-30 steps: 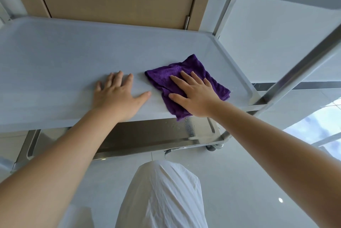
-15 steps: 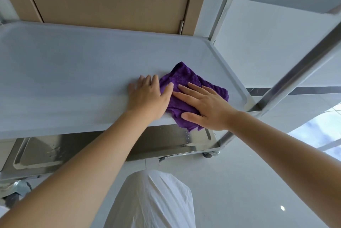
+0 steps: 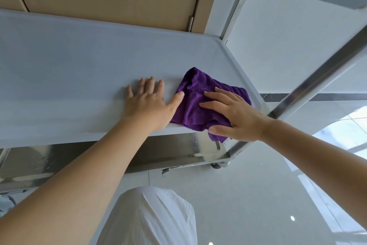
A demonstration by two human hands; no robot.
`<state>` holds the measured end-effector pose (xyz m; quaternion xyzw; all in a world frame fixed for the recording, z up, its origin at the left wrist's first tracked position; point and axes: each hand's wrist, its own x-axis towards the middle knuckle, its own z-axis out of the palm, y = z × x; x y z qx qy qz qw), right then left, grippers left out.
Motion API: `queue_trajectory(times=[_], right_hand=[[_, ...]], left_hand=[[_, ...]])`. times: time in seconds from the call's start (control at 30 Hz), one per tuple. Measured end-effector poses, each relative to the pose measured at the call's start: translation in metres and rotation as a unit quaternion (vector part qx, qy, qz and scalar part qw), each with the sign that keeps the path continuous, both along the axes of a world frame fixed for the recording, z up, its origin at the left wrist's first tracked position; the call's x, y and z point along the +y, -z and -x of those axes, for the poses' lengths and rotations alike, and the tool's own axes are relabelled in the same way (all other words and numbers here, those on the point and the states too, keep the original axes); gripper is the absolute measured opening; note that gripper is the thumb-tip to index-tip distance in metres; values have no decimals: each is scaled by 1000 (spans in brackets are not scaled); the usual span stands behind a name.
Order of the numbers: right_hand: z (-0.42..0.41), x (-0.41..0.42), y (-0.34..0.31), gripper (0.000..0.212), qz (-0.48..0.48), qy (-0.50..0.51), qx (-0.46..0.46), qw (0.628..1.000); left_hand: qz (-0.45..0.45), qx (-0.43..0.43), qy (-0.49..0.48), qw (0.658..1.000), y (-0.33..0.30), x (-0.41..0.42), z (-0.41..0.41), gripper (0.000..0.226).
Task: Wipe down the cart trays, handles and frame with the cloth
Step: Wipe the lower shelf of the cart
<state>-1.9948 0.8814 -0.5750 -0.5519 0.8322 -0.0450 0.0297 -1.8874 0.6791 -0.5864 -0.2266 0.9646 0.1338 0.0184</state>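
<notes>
- The purple cloth (image 3: 200, 103) is found lying flat on the middle tray (image 3: 69, 78) of the cart, near its right end, with one corner hanging over the front edge.
- The right hand (image 3: 236, 119) is laid on the cloth with fingers straight and spread, pressing it to the tray surface; nothing is pinched.
- The left hand (image 3: 151, 103) is set flat on the bare tray just beside the cloth, fingers spread, the thumb touching the cloth's left edge. It is judged to serve as a brace.
- The step in hand is judged to be the wiping of the middle tray, at its right front corner.
- The long bare stretch of tray to the left is judged to be the next ground; a sweep leftward under steady palm pressure would be called for, the left hand first being moved clear.
- The steel frame post (image 3: 317, 78) at the right and the lower tray (image 3: 99, 157), on which droplets are seen, remain to be dealt with.
- A white-clad knee (image 3: 151, 219) is seen below, over a glossy tiled floor (image 3: 248, 195).
</notes>
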Motion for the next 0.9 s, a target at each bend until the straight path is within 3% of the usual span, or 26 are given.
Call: queue_trajectory(times=[0.07,0.13,0.2,0.27,0.33,0.57,0.7,0.8,0.9], right_hand=[[-20,-11,-1,74,109,79,-63,989],[-39,-27,1,66,187,203,-108,955],[-48,-40,2,68,141,255,-47,955],[-51,-50,3,72,60,249,10,967],[-50,-54,1,71,16,249,-4,968],[-40,-34,-4,78,-36,145,-40,988],[-23,-7,-13,66,-64,83,-64,992],[-19,-2,-30,70,-82,108,-108,985],[-23,-18,-47,50,-103,189,-181,960]], left_hand=[[-5,0,-2,1000,-1,-1,-4,77],[-8,-3,-2,1000,0,-1,-9,75],[-3,-3,-2,1000,1,-3,-13,72],[4,1,-3,1000,3,-6,-18,68],[4,4,-3,1000,3,-11,-21,64],[-1,-3,-6,1000,3,-24,-36,62],[6,-2,-4,1000,2,-26,-42,61],[2,1,-4,1000,0,-23,-44,62],[9,-2,-11,1000,-4,-19,-45,61]])
